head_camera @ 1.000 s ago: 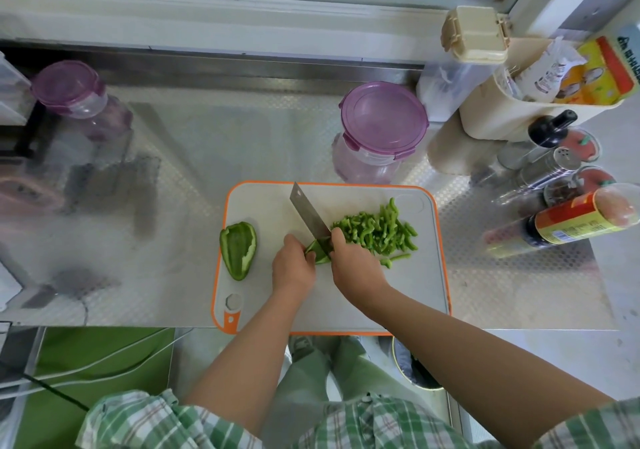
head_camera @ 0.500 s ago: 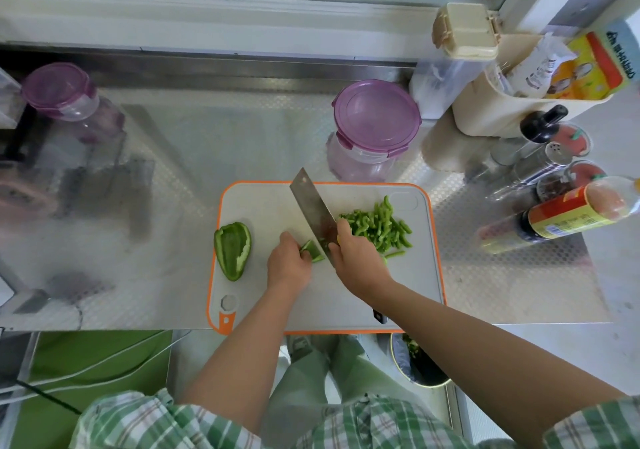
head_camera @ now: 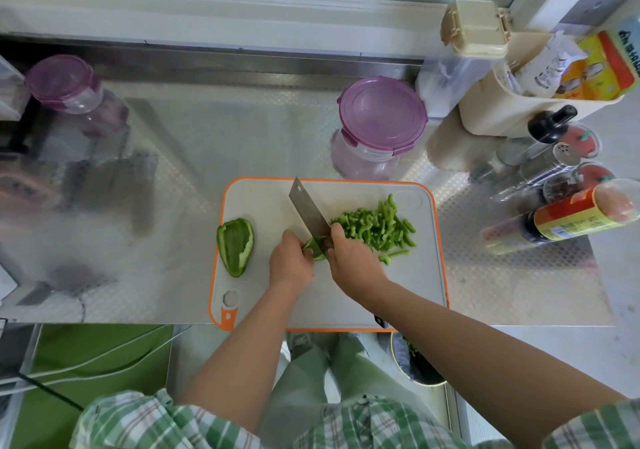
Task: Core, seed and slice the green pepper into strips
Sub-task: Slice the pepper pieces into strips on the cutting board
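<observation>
Right now the green pepper piece (head_camera: 313, 248) being cut lies in the middle of the cutting board (head_camera: 263, 203), squeezed between the two hands, and only a small curved bit of it shows, so I cannot tell its long axis. The left hand (head_camera: 291, 262) curls its fingers down on that piece, and the right hand (head_camera: 350, 258) is closed round the handle of the knife (head_camera: 308, 211). The blade slants from upper left to lower right, its square tip toward the top of the frame and its edge down on the piece. Just right of the blade lies the pile of strips (head_camera: 374, 227), most of them running roughly up and down the frame. Near the board's left rim the pepper half (head_camera: 235, 246) lies hollow side up, long axis top to bottom, narrow end toward the lower edge. Compared with a second ago the blade shows more of its flat side; the half, the pile and both grips are unchanged. Beyond the board, on the metal worktop (head_camera: 207, 137), stands a purple-lidded jar (head_camera: 381, 116).
</observation>
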A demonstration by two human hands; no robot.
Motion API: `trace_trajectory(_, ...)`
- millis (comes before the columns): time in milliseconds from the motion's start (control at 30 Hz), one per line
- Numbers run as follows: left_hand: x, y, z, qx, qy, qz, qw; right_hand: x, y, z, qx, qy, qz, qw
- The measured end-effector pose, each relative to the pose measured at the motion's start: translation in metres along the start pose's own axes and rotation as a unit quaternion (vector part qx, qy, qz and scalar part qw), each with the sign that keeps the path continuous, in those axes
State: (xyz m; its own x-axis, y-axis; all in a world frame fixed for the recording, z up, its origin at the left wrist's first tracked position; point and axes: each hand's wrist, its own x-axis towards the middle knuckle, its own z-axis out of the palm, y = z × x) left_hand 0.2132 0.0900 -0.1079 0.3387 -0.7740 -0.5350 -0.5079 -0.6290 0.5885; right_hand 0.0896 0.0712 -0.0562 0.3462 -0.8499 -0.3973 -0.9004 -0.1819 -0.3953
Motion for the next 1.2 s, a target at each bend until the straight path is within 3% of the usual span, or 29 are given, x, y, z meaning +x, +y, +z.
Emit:
trace_trajectory(167, -0.004, 0.004, -0.003, 0.012, -0.001, 0.006, 1.000, 0.006, -0.004, 0.008, -0.021, 0.001, 0.012, 1.000)
trace_trajectory(433, -0.008, 0.006, -0.006, 0.023, -0.022, 0.008, 0.999, 0.005, 0.009, 0.001, 0.080, 0.064, 0.037, 0.994)
trace_trajectory(633, -0.008, 0.008, -0.007, 0.012, -0.016, -0.002, 1.000, -0.009, 0.010, -0.005, 0.044, 0.026, -0.031, 0.998)
trace_trajectory(1200, -0.015, 0.010, -0.011, -0.006, -0.014, 0.004, 1.000, 0.003, -0.005, 0.009, -0.035, 0.004, 0.004, 0.999)
